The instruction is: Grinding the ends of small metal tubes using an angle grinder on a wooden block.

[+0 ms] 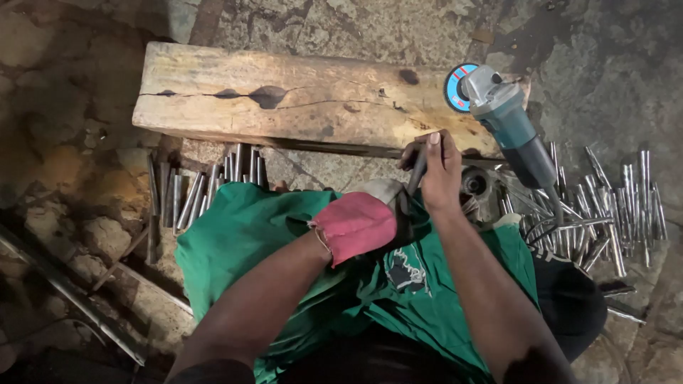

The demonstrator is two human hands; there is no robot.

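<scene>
My left hand (357, 225) is wrapped in a pink-red cloth and rests on my lap, closed around the lower end of a short dark metal rod (415, 173). My bare right hand (439, 168) grips the upper part of the same rod just in front of a thick wooden beam (284, 96). A green cloth (249, 235) covers my lap under both hands. A teal-and-grey angle grinder (505, 117) with a blue-rimmed disc lies on the beam's right end, just beyond my right hand.
Several short metal rods (612, 206) lie heaped on the ground at the right. Another row of rods (199, 185) lies at the left, below the beam. The ground is rough stone and dirt, with long metal bars (71, 299) at lower left.
</scene>
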